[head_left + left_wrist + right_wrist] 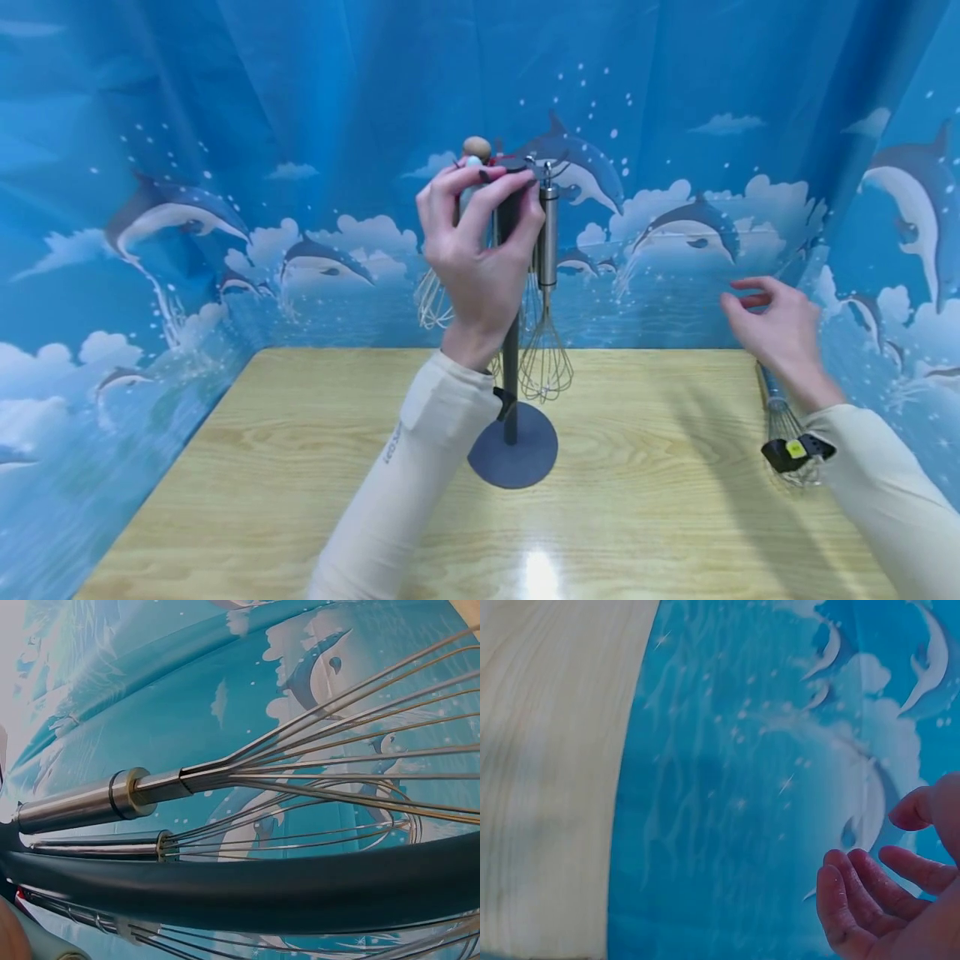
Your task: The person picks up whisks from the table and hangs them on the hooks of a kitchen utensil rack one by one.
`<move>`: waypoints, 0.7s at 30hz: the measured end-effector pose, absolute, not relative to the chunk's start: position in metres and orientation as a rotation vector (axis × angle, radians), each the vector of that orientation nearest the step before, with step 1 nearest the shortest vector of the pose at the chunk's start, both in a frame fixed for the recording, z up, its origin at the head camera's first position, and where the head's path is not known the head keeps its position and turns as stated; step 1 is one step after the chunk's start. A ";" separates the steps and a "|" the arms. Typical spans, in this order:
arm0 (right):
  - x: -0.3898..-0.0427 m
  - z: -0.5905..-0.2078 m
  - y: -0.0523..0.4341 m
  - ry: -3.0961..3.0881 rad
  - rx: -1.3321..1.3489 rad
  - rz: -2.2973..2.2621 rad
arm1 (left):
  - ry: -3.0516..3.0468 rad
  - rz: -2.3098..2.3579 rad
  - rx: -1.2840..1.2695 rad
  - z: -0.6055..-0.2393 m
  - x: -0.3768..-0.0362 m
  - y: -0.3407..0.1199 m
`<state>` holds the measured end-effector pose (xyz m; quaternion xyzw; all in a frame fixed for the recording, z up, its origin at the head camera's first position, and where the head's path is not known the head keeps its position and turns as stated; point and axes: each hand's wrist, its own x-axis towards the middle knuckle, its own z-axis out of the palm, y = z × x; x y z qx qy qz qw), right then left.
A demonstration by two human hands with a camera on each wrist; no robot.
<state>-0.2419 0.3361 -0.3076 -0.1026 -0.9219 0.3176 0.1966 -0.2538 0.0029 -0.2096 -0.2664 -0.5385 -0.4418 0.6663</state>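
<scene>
In the head view, a dark whisk stand (511, 367) with a round base stands upright mid-table. My left hand (480, 242) is raised at its top, the fingers and thumb curled round the head of the stand. From the stand hangs a steel-handled whisk (548, 242), wires down; other whisks hang behind, partly hidden by the hand. The left wrist view shows steel whisk handles (75, 806) close beside the dark pole (225, 892). My right hand (780, 325) is in the air at the right, fingers loosely bent, holding nothing. Below it, another whisk (780, 421) lies on the table, partly covered by the wrist.
The wood-grain table (300, 467) runs up to a blue dolphin-print curtain (337, 100), which surrounds the back and both sides. A round brown knob-like end (476, 149) and a light-blue tip show above the left fingers.
</scene>
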 end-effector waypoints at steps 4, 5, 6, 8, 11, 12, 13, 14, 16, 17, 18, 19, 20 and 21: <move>-0.246 -0.314 0.349 -2.619 -0.339 0.917 | -1.236 -0.961 -0.567 -0.211 -0.252 0.003; -0.247 -0.316 0.352 -2.625 -0.349 0.907 | -1.242 -0.954 -0.560 -0.211 -0.252 0.003; -0.248 -0.317 0.356 -2.634 -0.355 0.906 | -1.247 -0.947 -0.553 -0.211 -0.251 0.004; -0.250 -0.321 0.363 -2.652 -0.360 0.893 | -1.256 -0.940 -0.545 -0.212 -0.250 0.004; -0.252 -0.327 0.374 -2.683 -0.348 0.833 | -1.266 -0.928 -0.534 -0.211 -0.249 0.005; -0.252 -0.329 0.378 -2.696 -0.329 0.818 | -1.269 -0.926 -0.533 -0.211 -0.248 0.005; -0.253 -0.332 0.381 -2.711 -0.309 0.786 | -1.273 -0.924 -0.533 -0.211 -0.248 0.005; -0.253 -0.334 0.385 -2.729 -0.288 0.746 | -1.277 -0.923 -0.531 -0.211 -0.248 0.005; -0.253 -0.340 0.390 -2.786 -0.247 0.662 | -1.282 -0.924 -0.531 -0.211 -0.247 0.005; -0.253 -0.343 0.393 -2.821 -0.221 0.600 | -1.284 -0.924 -0.531 -0.212 -0.247 0.005; -0.253 -0.346 0.394 -2.869 -0.199 0.531 | -1.285 -0.924 -0.532 -0.212 -0.247 0.005; -0.253 -0.349 0.395 -2.923 -0.188 0.441 | -1.286 -0.925 -0.532 -0.212 -0.247 0.005; -0.253 -0.351 0.396 -2.973 -0.175 0.352 | -1.287 -0.925 -0.532 -0.212 -0.247 0.005; -0.254 -0.354 0.396 -3.022 -0.167 0.270 | -1.286 -0.925 -0.533 -0.212 -0.247 0.005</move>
